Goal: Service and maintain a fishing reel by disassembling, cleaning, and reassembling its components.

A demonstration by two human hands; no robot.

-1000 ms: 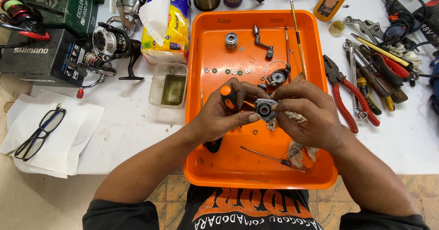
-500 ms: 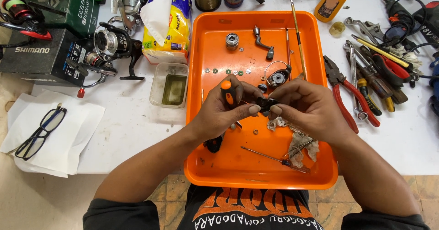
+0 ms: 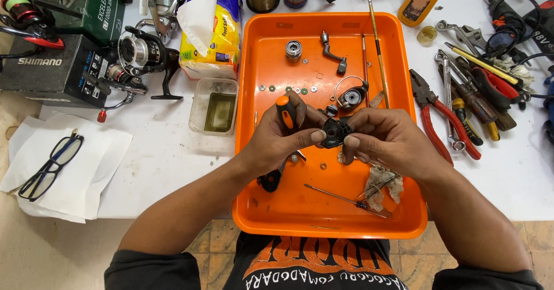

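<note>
Head view shows both hands meeting over the middle of the shallow orange plastic tray. The right hand has its grip closed on a small dark round metal reel part, thumb and forefinger pinching its right side. The left hand closes on the same piece from the other side, thumb pressed to its edge, while its fingers also wrap an orange-handled black-shafted screwdriver. So the part sits held between the two hands, above the tray floor.

It looks light, rigid and compact, probably greasy and so slippery. Its rim seems the safest place to pinch, with any loose inner pieces kept over the tray.

Around it in the tray lie small washers, a grey metal spool and a stained rag. Red-handled pliers rest on the white worktop to the right, black-framed spectacles to the left.
</note>
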